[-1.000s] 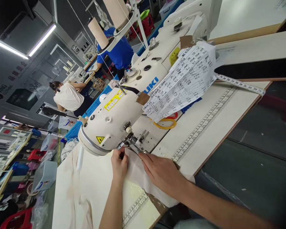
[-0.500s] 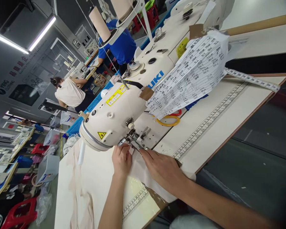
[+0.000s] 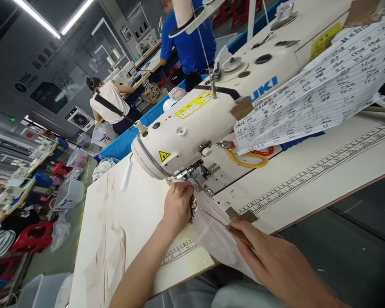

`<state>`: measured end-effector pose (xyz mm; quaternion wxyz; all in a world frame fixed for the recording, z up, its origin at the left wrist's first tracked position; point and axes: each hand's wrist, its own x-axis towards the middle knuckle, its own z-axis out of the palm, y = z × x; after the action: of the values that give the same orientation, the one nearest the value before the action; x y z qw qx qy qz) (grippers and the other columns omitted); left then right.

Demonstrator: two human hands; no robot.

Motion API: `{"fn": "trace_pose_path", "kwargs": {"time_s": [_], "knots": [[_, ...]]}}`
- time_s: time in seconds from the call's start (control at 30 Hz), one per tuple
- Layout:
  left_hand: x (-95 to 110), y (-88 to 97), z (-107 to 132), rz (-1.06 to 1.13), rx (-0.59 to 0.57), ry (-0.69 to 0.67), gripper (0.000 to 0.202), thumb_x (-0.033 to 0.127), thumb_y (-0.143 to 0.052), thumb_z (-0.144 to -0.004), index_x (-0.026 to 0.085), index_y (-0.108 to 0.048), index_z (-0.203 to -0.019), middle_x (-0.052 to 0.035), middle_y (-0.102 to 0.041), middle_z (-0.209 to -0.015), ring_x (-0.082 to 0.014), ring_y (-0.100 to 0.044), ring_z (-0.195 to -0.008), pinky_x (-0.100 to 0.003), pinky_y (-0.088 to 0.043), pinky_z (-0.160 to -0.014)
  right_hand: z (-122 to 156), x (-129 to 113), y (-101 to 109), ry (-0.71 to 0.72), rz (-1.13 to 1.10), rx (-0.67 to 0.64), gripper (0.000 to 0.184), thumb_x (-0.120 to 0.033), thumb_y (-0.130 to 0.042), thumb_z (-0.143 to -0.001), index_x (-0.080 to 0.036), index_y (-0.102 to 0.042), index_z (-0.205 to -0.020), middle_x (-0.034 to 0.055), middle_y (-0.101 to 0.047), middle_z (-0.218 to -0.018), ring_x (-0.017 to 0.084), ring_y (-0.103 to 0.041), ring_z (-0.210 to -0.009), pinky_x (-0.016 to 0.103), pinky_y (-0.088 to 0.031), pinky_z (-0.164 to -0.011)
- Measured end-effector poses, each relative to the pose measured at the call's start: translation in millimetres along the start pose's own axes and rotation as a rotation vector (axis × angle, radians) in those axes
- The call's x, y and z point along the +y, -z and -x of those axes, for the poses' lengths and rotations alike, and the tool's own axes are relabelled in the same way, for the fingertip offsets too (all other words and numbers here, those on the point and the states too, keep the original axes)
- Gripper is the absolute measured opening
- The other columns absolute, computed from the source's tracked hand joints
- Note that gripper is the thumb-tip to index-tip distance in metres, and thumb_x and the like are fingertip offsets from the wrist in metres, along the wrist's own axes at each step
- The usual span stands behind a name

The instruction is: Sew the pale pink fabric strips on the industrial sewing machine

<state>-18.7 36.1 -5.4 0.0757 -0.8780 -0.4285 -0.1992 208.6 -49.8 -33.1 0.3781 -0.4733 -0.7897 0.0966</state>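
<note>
A cream sewing machine [image 3: 192,128] stands on the pale table [image 3: 308,171]. My left hand [image 3: 178,205] is closed in a pinch on cream fabric [image 3: 208,226] just beside the presser foot [image 3: 195,177]. Nearer the table's front edge, my right hand [image 3: 269,256] lies on the same strip of fabric, fingers together, pulling it taut toward me. More cream fabric [image 3: 105,239] is heaped on the table to the left.
A printed paper sheet [image 3: 321,90] hangs taped to the machine arm. Yellow and red scissor handles [image 3: 247,158] lie under it. A ruler scale [image 3: 308,179] is printed along the table. Two people work at other stations behind. Bins and red stools sit on the floor at left.
My right hand has drawn back from the presser foot toward the table's front edge, stretching the fabric. My left hand stays by the needle. The view has shifted closer and to the left.
</note>
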Motion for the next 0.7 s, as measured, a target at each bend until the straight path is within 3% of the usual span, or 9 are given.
{"fn": "trace_pose_path", "kwargs": {"time_s": [0.2, 0.57, 0.7], "knots": [[16, -8.5, 10, -0.012, -0.003, 0.072, 0.039, 0.003, -0.042, -0.088, 0.009, -0.057, -0.123, -0.019, -0.059, -0.122, -0.0299, -0.055, -0.114, -0.047, -0.057, -0.09, 0, 0, 3, 0.073, 0.013, 0.043, 0.024, -0.019, -0.034, -0.101, -0.021, -0.057, -0.109, 0.0036, -0.075, -0.085, 0.018, -0.072, -0.068, 0.027, -0.053, -0.057], [12, -5.0, 20, 0.151, 0.016, 0.12, 0.049, 0.004, -0.042, -0.084, 0.012, -0.061, -0.128, -0.0137, -0.065, -0.127, -0.0281, -0.054, -0.125, -0.05, -0.052, -0.103, -1, -3, 6, 0.057, 0.073, -0.082, 0.029, -0.019, -0.036, -0.1, -0.018, -0.061, -0.113, 0.0056, -0.076, -0.087, 0.015, -0.069, -0.055, 0.023, -0.051, -0.051], [8, -8.3, 20, 0.147, 0.02, 0.125, 0.047, 0.004, -0.042, -0.084, 0.011, -0.062, -0.126, -0.0134, -0.064, -0.129, -0.0287, -0.055, -0.124, -0.049, -0.053, -0.101, -9, -6, 6, 0.107, 0.152, -0.06, 0.027, -0.016, -0.034, -0.1, -0.017, -0.058, -0.111, 0.005, -0.076, -0.09, 0.015, -0.071, -0.06, 0.023, -0.05, -0.049]]}}
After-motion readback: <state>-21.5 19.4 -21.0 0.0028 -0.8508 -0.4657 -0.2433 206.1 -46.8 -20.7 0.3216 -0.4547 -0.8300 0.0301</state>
